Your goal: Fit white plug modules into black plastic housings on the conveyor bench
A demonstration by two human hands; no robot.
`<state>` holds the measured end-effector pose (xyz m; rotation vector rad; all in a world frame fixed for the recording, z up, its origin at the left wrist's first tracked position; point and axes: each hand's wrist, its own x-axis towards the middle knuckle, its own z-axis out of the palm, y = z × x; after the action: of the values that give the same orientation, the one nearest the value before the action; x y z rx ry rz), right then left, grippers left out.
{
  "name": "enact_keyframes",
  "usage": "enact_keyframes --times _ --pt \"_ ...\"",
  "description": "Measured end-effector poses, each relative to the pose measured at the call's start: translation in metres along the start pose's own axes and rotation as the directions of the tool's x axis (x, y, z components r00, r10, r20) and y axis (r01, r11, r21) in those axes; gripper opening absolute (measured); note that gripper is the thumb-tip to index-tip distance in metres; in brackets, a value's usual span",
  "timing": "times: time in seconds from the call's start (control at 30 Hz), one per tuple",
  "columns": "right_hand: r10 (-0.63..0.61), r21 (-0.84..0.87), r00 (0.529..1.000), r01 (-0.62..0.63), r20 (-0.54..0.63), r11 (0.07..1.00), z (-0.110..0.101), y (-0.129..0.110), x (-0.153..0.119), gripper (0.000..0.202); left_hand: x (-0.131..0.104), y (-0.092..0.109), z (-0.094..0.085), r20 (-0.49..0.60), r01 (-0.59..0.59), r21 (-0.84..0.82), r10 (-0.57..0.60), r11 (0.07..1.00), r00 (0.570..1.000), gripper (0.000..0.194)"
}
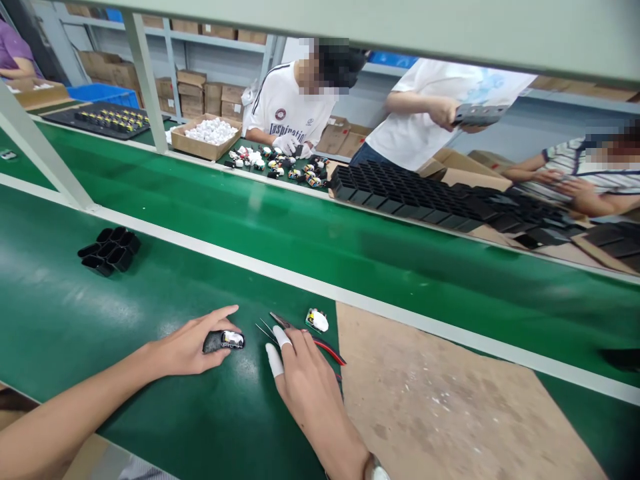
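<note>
My left hand (187,347) holds a small black case (213,342) between thumb and fingers, its index finger stretched out. A white-topped circuit board (233,339) shows in the case's open end. My right hand (310,373), with white covers on two fingertips, has thin metal tweezers (263,329) between its thumb and fingers, tips pointing up and left. Pliers with red and black handles (329,349) lie partly hidden beneath that hand. Just beyond them, a loose circuit board with a white blob (317,320) rests on the green table (240,413).
Several black cases (110,251) stand grouped at left. Brown cardboard (440,400) covers the table at right. A pale rail (215,251) crosses before a green belt (280,227). Beyond are people, a box of white parts (200,148), loose boards (275,162) and rows of black cases (400,193).
</note>
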<state>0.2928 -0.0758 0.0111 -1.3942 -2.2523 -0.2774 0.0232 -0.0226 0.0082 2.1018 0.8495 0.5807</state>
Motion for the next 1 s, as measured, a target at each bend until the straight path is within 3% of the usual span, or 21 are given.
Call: enact_keyframes --times 0.1,0.2,0.33,0.47,1.0 --pt "-0.046 -0.09 0.998 0.049 0.032 0.995 0.006 0.002 -0.004 0.032 0.0 0.001 -0.001 0.009 0.021 0.013 -0.021 1.0 1.0 0.082" --pt "-0.054 -0.03 0.998 0.055 0.021 0.998 0.004 -0.004 -0.003 0.033 0.0 0.0 0.0 -0.009 0.029 0.007 -0.029 1.0 1.0 0.082" --pt "-0.065 0.106 0.997 0.07 -0.048 0.992 -0.01 -0.014 0.003 0.021 -0.001 -0.004 0.003 -0.045 0.003 -0.009 -0.003 1.0 0.999 0.08" --pt "-0.126 0.064 0.988 0.131 -0.087 0.989 -0.017 -0.017 0.007 0.023 -0.001 -0.005 0.006 -0.056 -0.041 -0.002 0.041 0.999 0.998 0.08" --pt "-0.142 0.079 0.986 0.149 -0.09 0.986 -0.012 -0.014 0.007 0.022 -0.001 -0.003 0.006 -0.031 -0.037 -0.003 0.037 0.999 0.999 0.083"
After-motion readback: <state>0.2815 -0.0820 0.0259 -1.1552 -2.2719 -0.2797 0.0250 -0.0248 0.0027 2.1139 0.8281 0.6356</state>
